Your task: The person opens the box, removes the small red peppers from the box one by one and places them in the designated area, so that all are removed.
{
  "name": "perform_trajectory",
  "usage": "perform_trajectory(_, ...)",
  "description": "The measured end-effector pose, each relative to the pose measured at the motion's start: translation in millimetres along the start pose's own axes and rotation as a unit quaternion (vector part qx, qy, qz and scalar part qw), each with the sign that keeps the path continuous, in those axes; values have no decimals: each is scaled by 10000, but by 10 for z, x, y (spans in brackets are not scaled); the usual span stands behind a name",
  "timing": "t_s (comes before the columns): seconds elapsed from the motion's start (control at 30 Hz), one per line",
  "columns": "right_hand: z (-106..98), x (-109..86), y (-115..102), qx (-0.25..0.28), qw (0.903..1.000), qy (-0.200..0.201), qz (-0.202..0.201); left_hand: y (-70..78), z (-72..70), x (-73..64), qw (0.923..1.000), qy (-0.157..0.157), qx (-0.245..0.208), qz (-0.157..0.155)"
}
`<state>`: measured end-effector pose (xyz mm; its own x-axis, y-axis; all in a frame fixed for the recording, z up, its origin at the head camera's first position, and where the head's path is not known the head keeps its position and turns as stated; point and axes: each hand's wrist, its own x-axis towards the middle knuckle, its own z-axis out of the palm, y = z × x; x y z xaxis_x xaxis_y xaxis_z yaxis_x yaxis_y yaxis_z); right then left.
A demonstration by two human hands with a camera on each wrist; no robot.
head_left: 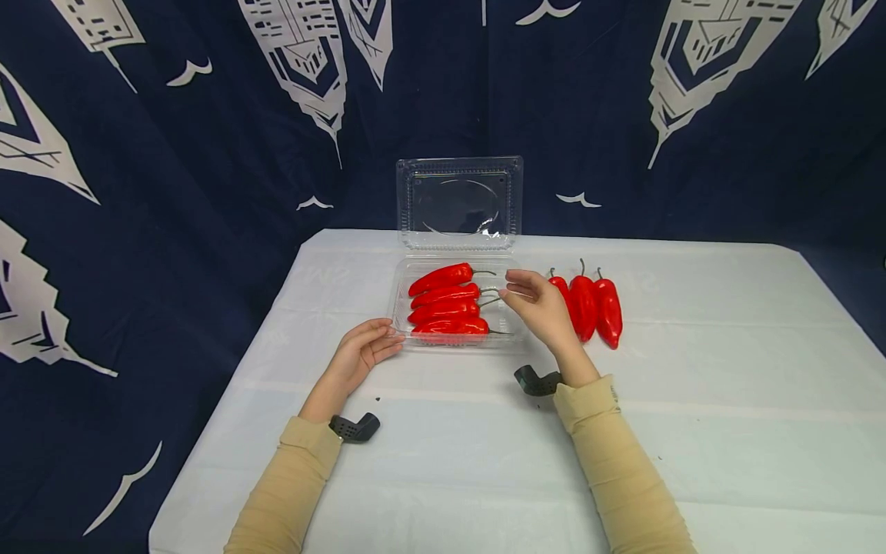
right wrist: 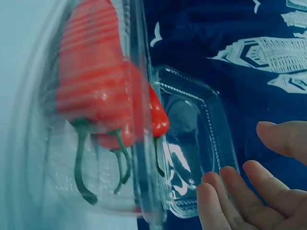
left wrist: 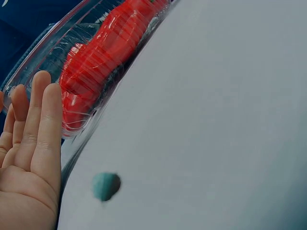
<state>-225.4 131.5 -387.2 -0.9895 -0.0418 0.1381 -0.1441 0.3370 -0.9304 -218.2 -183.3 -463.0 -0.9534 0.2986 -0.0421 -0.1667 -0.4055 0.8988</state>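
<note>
A clear plastic clamshell box (head_left: 462,342) stands with its lid (head_left: 460,205) raised at the back. Several red peppers (head_left: 444,310) lie side by side in its tray, green stems pointing right. My left hand (head_left: 361,354) is at the tray's front left corner, fingers extended against or just beside the wall; contact is hard to tell. Over the tray's right edge, my right hand (head_left: 543,309) hovers near the stems with fingers loosely bent. In the right wrist view, thumb and fingers (right wrist: 261,187) stand apart with nothing between them.
Three more red peppers (head_left: 584,308) lie upright in a row right of the box, one partly hidden behind the right hand. A white cloth (head_left: 443,477) covers the table. Behind it hangs a dark blue curtain (head_left: 588,115) with white prints.
</note>
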Motion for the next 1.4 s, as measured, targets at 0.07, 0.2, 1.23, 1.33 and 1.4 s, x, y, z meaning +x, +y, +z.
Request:
perform_trajectory(0.07, 33, -4, -6, -90, 9999, -86, 44, -4, -5, 3, 10000, -41, -10, 25)
perform_trajectory(0.2, 96, -14, -23, -198, 9995, -238, 50, -7, -8, 5, 10000, -30, -33, 18)
perform_trajectory(1.23, 415, -30, 82, -1518, 9844, -837, -292, -8, -6, 7, 10000, -22, -54, 38)
perform_trajectory(1.33, 422, -29, 83, -1614, 9827, -862, -301, -10, -7, 8, 10000, -16, -45, 41)
perform_trajectory(1.4, 426, -32, 85, -1714, 9807, -875, -339, -11, -8, 8, 10000, -23, -18, 45)
